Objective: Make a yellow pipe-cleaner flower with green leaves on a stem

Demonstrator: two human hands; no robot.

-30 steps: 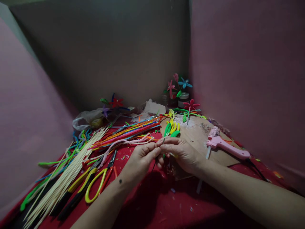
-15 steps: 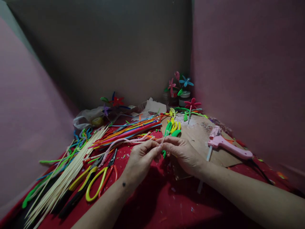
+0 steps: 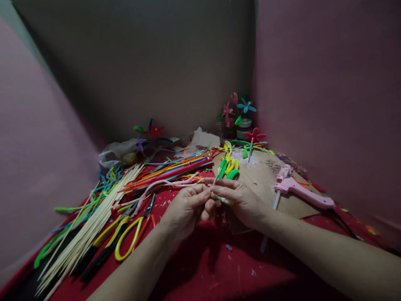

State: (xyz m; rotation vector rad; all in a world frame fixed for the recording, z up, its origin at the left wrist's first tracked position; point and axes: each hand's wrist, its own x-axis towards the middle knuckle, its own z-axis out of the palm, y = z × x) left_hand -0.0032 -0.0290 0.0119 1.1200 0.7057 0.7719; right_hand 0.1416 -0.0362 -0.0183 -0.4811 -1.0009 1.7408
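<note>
My left hand and my right hand meet over the front of the cardboard, thumbs and forefingers pinched together. Between the fingertips they grip a thin, pale pipe cleaner, whose whitish end sticks up above the fingers. A whitish-yellow piece shows beneath my right fingers; whether it belongs to the same strand I cannot tell. Just behind the hands lie green leaf-shaped pipe-cleaner loops and yellow curled ones.
A pink glue gun rests on the cardboard at right. On the left are wooden sticks, scissors, pliers and loose pipe cleaners. Pipe-cleaner flowers stand by jars behind.
My right fingers have shifted slightly around the pale strand, and a whitish-yellow piece now shows under them. Some left fingers have curled lower. The view has shifted a little.
</note>
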